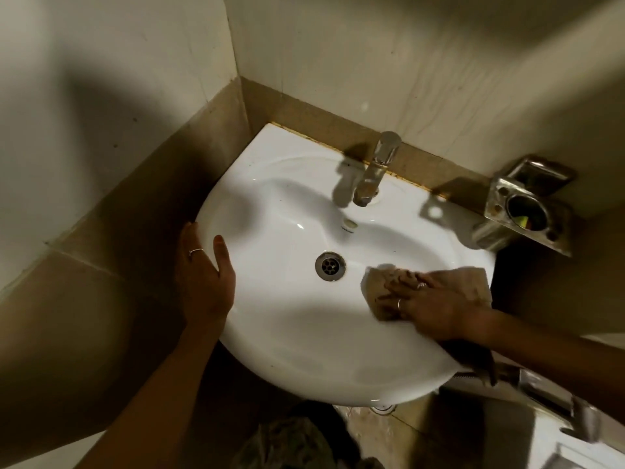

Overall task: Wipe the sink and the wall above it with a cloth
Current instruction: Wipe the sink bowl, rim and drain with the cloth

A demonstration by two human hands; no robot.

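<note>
Pale wall tiles (389,55) are seen meeting in a corner, with a band of brown tiles (304,113) running just above a white ceramic sink (291,333) that is fixed into that corner. A chrome tap (375,167) is mounted at the back rim of the sink, and its shadow is cast onto the basin to its left. A round metal drain (330,266) is set near the middle of the bowl, with a small overflow opening (350,225) above it, below the tap. To the right of the sink, a tarnished metal holder (527,211) is fixed to the wall; something green and yellow is seen inside its round opening, but it cannot be identified.

The left hand (206,282) is laid open on the left rim of the sink, fingers spread over the outer edge and the thumb resting on the inner side; a thin ring is worn on one finger. The right hand (429,306) is pressed flat, fingers extended, on a brown cloth (375,282), which is spread against the right inner slope of the basin, just right of the drain. Part of the cloth is seen trailing over the right rim, under the wrist. Rings are worn on this hand too.
</note>
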